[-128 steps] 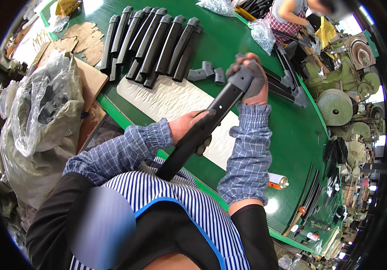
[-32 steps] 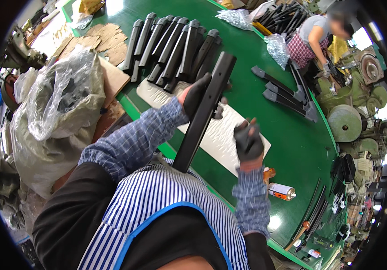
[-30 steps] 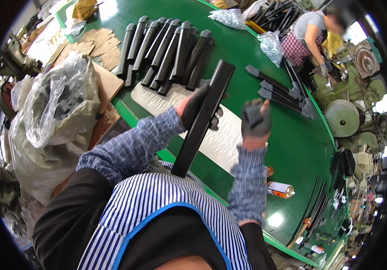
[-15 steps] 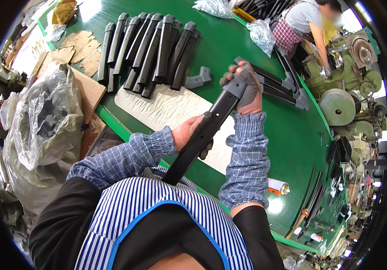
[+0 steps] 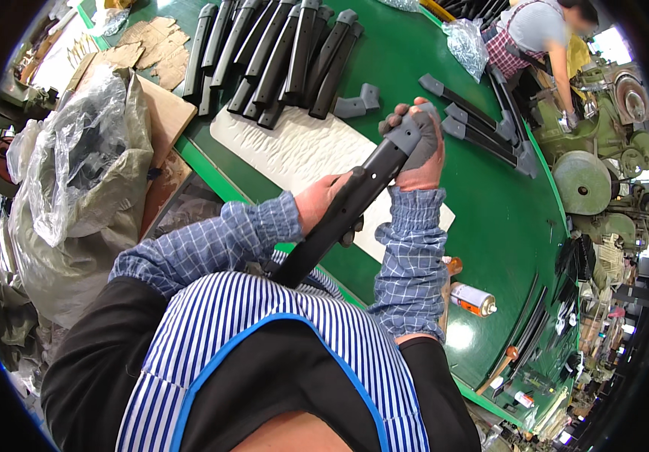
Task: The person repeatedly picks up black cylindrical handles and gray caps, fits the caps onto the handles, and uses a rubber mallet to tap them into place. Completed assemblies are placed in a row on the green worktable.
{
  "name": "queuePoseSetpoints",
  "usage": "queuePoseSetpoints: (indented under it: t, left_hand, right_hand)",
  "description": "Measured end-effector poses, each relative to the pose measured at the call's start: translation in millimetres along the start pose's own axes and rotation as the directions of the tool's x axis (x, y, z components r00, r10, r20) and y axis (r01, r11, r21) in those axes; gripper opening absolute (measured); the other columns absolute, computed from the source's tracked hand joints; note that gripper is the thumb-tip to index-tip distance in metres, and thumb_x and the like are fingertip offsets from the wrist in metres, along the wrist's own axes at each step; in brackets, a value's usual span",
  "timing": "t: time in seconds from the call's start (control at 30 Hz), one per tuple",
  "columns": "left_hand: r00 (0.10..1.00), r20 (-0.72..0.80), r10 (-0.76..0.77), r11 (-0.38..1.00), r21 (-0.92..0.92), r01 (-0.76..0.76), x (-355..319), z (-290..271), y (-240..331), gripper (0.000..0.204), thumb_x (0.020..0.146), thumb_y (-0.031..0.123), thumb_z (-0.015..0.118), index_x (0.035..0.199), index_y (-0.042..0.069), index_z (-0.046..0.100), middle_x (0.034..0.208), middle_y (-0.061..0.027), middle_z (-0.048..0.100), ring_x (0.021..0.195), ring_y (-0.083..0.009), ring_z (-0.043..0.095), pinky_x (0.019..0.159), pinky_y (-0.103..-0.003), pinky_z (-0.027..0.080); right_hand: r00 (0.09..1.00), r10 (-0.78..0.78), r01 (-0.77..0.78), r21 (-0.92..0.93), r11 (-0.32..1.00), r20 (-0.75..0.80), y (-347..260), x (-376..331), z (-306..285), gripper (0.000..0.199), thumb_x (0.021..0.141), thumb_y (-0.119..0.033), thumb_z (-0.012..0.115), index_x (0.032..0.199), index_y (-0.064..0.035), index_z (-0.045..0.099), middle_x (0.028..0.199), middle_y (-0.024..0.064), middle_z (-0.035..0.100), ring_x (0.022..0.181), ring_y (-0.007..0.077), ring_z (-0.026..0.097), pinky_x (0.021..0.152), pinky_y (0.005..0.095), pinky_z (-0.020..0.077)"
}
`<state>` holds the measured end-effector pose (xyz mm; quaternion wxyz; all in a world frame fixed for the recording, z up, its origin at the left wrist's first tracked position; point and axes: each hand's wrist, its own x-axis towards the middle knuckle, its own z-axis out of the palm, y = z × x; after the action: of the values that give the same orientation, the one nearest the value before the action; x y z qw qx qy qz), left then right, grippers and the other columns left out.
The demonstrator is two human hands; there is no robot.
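Observation:
A black tube [image 5: 332, 218] slants up and to the right in front of me, its lower end against my striped apron. My left hand [image 5: 320, 200] is closed around its middle, fingers partly hidden underneath. At the upper end sits a grey plastic fitting [image 5: 406, 136], and my right hand [image 5: 425, 154], in a grey-palmed glove, is wrapped round it. Beyond the tube lies a white textured sheet [image 5: 275, 147]. A loose grey angled fitting [image 5: 358, 103] rests just past that sheet, beside a pile of black tubes with grey ends [image 5: 283, 64].
Joined black tubes with grey fittings [image 5: 490, 132] lie to the right on the green table [image 5: 483, 218]. A spray can [image 5: 472, 298] lies near my right sleeve. Plastic-covered sacks [image 5: 83, 196] stand at left. A co-worker [image 5: 529, 38] bends near a green machine [image 5: 581, 181].
The view has shifted, so the table things sit higher and farther right. Both hands keep their hold on the tube and its fitting, with little movement. More of the spray can shows.

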<state>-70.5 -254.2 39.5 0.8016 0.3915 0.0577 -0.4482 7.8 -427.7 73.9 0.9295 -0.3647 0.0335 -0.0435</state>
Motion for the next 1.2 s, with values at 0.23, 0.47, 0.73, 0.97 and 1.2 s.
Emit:
queuePoseSetpoints:
  t: [0.23, 0.47, 0.73, 0.97, 1.2]
  left_hand:
    - [0.956, -0.169, 0.24, 0.762, 0.642, -0.078, 6, -39, -1, 0.053, 0.101, 0.023, 0.056, 0.146, 0.003, 0.036, 0.112, -0.0165, 0.065, 0.097, -0.025, 0.067, 0.082, -0.038, 0.057]
    - [0.86, -0.093, 0.503, 0.203, 0.979, -0.013, 83, -82, 54, 0.033, 0.094, 0.026, 0.063, 0.113, -0.001, 0.066, 0.101, -0.0249, 0.068, 0.096, -0.0409, 0.066, 0.086, -0.043, 0.052]
    - [0.838, -0.239, 0.491, 0.816, 0.464, -0.346, 193, -118, 149, 0.081, 0.089, 0.009, 0.072, 0.154, 0.006, 0.024, 0.133, -0.0151, 0.056, 0.113, -0.0204, 0.058, 0.099, -0.031, 0.048]
    - [0.749, -0.158, 0.643, 0.408, 0.899, -0.16, 258, -144, 164, 0.083, 0.085, 0.013, 0.069, 0.154, 0.007, 0.023, 0.129, -0.0316, 0.05, 0.117, -0.041, 0.057, 0.1, -0.043, 0.047]
    - [0.742, -0.187, 0.644, 0.009, 0.971, 0.237, 310, -131, 120, 0.068, 0.087, 0.01, 0.064, 0.148, 0.007, 0.035, 0.136, -0.0385, 0.036, 0.119, -0.0547, 0.047, 0.096, -0.052, 0.049]
  right_hand:
    - [0.918, 0.213, -0.331, -0.353, 0.875, -0.333, 70, -51, -8, 0.039, 0.091, -0.033, 0.071, 0.112, -0.0014, 0.061, 0.093, 0.0078, 0.066, 0.081, 0.0183, 0.064, 0.072, 0.0321, 0.0533]
    - [0.902, 0.202, -0.353, -0.381, 0.855, -0.382, 95, -14, -71, 0.033, 0.097, -0.031, 0.063, 0.111, -0.0028, 0.055, 0.088, 0.004, 0.062, 0.077, 0.0134, 0.062, 0.065, 0.0269, 0.0526]
    - [0.977, -0.185, -0.033, -0.935, 0.353, -0.105, 114, 184, -65, 0.028, 0.098, -0.036, 0.055, 0.106, -0.0128, 0.069, 0.114, 0.0115, 0.067, 0.109, 0.0322, 0.058, 0.1, 0.0453, 0.0407]
    - [0.948, 0.315, 0.197, -0.852, -0.484, 0.041, 102, 179, -112, 0.055, 0.075, -0.067, 0.068, 0.114, -0.0278, 0.068, 0.151, 0.0145, 0.034, 0.142, 0.043, 0.022, 0.11, 0.0705, 0.0161]
    - [0.989, 0.149, 0.069, -0.891, -0.448, 0.002, 52, 118, -172, 0.04, 0.08, -0.054, 0.072, 0.106, -0.0233, 0.068, 0.146, 0.016, 0.036, 0.135, 0.0428, 0.027, 0.111, 0.0636, 0.0189]
